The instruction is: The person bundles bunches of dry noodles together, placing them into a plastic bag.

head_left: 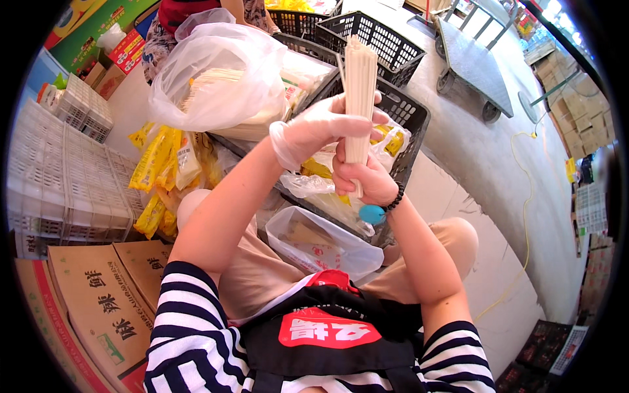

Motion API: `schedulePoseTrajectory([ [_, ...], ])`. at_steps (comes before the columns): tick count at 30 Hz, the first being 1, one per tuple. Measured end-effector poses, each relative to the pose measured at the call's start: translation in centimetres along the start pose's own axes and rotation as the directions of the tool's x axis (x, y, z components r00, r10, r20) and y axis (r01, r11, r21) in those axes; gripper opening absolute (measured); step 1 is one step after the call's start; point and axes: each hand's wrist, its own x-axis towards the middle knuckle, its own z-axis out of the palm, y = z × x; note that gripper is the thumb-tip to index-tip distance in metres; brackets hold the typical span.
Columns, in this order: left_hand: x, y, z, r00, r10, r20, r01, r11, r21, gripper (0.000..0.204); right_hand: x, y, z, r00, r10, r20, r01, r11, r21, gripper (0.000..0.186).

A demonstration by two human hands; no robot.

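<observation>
Upright in front of me stands a bundle of long, thin, pale sticks that look like dried noodles. My left hand, in a clear plastic glove, is wrapped round its middle. Lower down, my right hand closes on the bottom end, with a bead bracelet at its wrist. More pale sticks lie in a large clear plastic bag beyond my left forearm. Under my hands is a black crate holding yellow packets and clear wrappers. Between my knees sits a white plastic bag with something pale inside.
Yellow packets hang left of the bag, near stacked white crates. Cardboard boxes stand at my lower left. Another person is across from me. Beyond more black crates, a flatbed cart stands far right; a yellow cord crosses the floor.
</observation>
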Motion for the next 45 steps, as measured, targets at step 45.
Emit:
schedulePoseTrajectory([
  [45, 0.3, -0.7, -2.9, 0.85, 0.088, -0.519, -0.002, 0.986, 0.165, 0.035, -1.1, 1.3, 0.3, 0.977, 0.185, 0.109, -0.193, 0.979, 0.072, 0.033],
])
